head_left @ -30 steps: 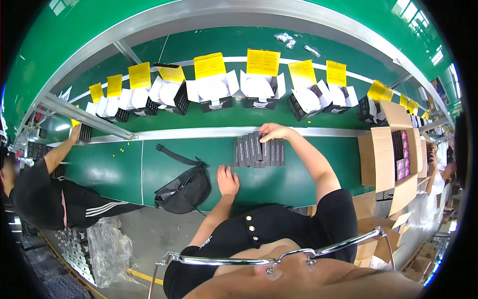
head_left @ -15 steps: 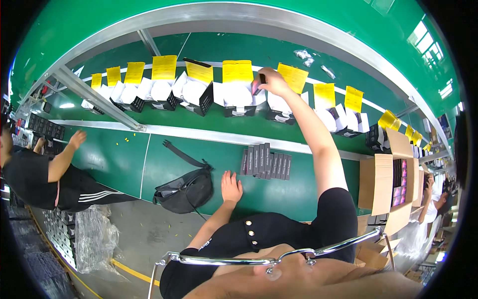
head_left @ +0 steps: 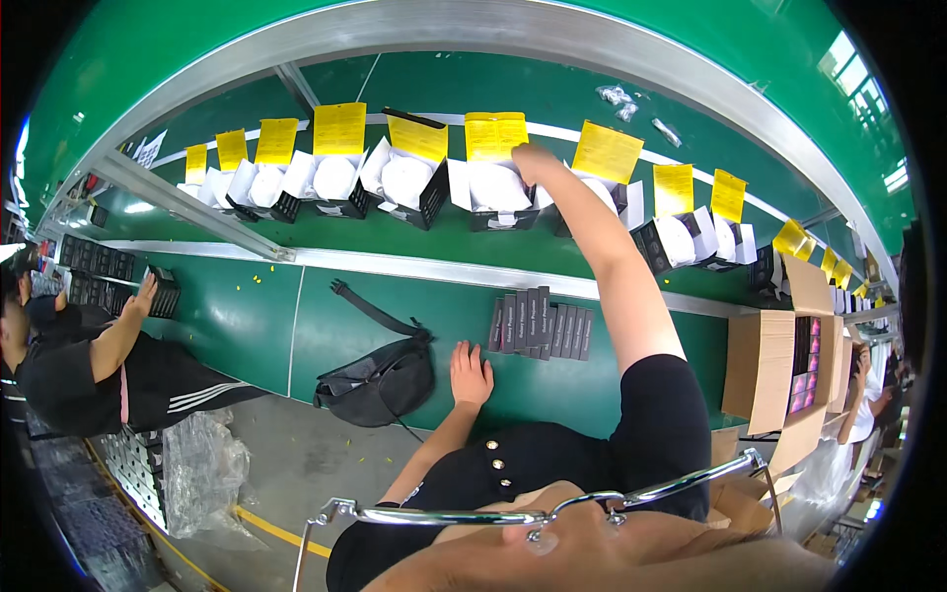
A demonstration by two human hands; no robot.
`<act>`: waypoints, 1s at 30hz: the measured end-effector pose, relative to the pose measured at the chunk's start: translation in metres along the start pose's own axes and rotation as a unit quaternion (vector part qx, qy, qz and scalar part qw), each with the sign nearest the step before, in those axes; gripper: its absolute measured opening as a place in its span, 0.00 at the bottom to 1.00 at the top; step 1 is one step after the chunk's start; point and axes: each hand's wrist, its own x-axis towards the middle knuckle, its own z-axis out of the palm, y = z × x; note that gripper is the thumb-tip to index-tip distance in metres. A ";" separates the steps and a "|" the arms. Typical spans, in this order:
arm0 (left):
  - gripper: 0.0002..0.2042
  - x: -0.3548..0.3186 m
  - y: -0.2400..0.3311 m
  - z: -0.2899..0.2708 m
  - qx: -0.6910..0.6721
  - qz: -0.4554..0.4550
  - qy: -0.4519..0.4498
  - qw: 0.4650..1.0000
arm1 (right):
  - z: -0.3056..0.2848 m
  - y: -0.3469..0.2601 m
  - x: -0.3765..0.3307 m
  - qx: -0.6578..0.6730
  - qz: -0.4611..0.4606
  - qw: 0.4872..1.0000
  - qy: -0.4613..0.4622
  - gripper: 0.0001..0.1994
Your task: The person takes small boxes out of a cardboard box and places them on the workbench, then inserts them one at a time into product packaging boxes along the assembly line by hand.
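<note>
Right hand: I see my right hand stretched far up, fingers curled over the rim of an open dark box with a white insert; whether it grips, I cannot tell.
Left hand: my left hand lies flat and released on the green bench.
Dark packs: a row of slim dark packs lies just beyond the left hand, apart from it.
Black bag: a black bag sits just left of that hand.
Yellow sheets: yellow sheets stand behind the boxes either side of the right hand.
</note>
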 end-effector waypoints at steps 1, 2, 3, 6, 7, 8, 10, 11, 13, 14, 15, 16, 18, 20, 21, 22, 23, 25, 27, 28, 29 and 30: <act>0.22 0.005 0.002 0.003 -0.009 0.013 -0.002 1.000 | 0.033 0.024 -0.005 0.025 0.031 0.995 0.089 0.15; 0.22 0.009 0.000 0.003 -0.014 0.020 -0.001 1.000 | 0.051 0.035 -0.006 0.050 0.054 0.981 0.178 0.13; 0.22 0.008 -0.006 0.000 -0.007 0.014 0.002 1.000 | 0.051 0.022 -0.008 0.055 0.047 0.984 0.163 0.12; 0.22 0.004 -0.016 -0.006 0.007 -0.001 0.000 1.000 | 0.053 -0.011 -0.009 0.009 0.026 0.979 0.203 0.16; 0.22 0.004 -0.018 -0.007 0.009 -0.002 0.006 1.000 | 0.051 -0.017 -0.007 -0.014 0.038 0.980 0.195 0.15; 0.22 0.003 -0.021 -0.010 0.013 -0.003 0.013 1.000 | 0.055 -0.022 -0.006 -0.010 0.036 0.980 0.198 0.15; 0.22 0.006 -0.023 -0.011 0.016 0.003 0.008 1.000 | 0.064 -0.016 -0.008 -0.034 0.077 0.956 0.281 0.13; 0.22 0.005 -0.021 -0.011 0.014 0.002 0.000 1.000 | 0.070 -0.014 -0.013 -0.041 0.101 0.959 0.263 0.14; 0.22 0.011 -0.023 -0.008 0.009 0.020 0.000 1.000 | 0.072 -0.003 -0.015 -0.031 0.133 0.949 0.284 0.15; 0.22 0.011 -0.027 -0.008 0.005 0.021 0.004 1.000 | 0.070 -0.009 -0.016 -0.023 0.148 0.942 0.302 0.15; 0.22 0.011 -0.031 -0.009 0.005 0.021 0.001 1.000 | 0.071 -0.015 -0.021 -0.100 0.137 0.888 0.428 0.16; 0.22 0.011 -0.037 -0.010 0.007 0.025 0.005 1.000 | 0.074 -0.020 -0.030 -0.100 0.139 0.889 0.425 0.16; 0.22 0.001 -0.051 -0.020 0.019 -0.003 0.020 1.000 | 0.055 -0.074 -0.054 0.118 0.002 0.899 0.423 0.14; 0.22 0.006 -0.050 -0.020 0.019 0.007 0.014 1.000 | 0.070 -0.081 -0.101 0.301 -0.001 0.920 0.249 0.16; 0.22 0.009 -0.049 -0.021 0.025 0.014 0.010 1.000 | 0.089 -0.075 -0.115 0.393 -0.027 0.911 0.119 0.23; 0.22 0.011 -0.047 -0.022 0.017 0.015 0.007 1.000 | 0.109 -0.073 -0.129 0.460 -0.033 0.887 0.001 0.29; 0.22 0.013 -0.052 -0.024 0.016 0.014 0.007 1.000 | 0.116 -0.079 -0.136 0.530 -0.041 0.836 -0.136 0.34; 0.23 0.009 -0.056 -0.029 0.016 0.005 0.003 1.000 | 0.128 -0.089 -0.151 0.533 -0.003 0.809 -0.247 0.34; 0.23 0.011 -0.058 -0.037 0.017 0.003 -0.001 1.000 | 0.129 -0.085 -0.150 0.569 -0.010 0.777 -0.267 0.33; 0.23 0.012 -0.059 -0.041 0.018 0.001 -0.007 1.000 | 0.126 -0.076 -0.149 0.603 -0.018 0.763 -0.233 0.32; 0.23 0.013 -0.060 -0.044 0.018 0.002 -0.007 1.000 | 0.120 -0.071 -0.147 0.638 -0.023 0.745 -0.195 0.31; 0.23 0.012 -0.065 -0.048 0.019 -0.002 -0.008 1.000 | 0.094 -0.070 -0.143 0.669 -0.001 0.718 -0.191 0.30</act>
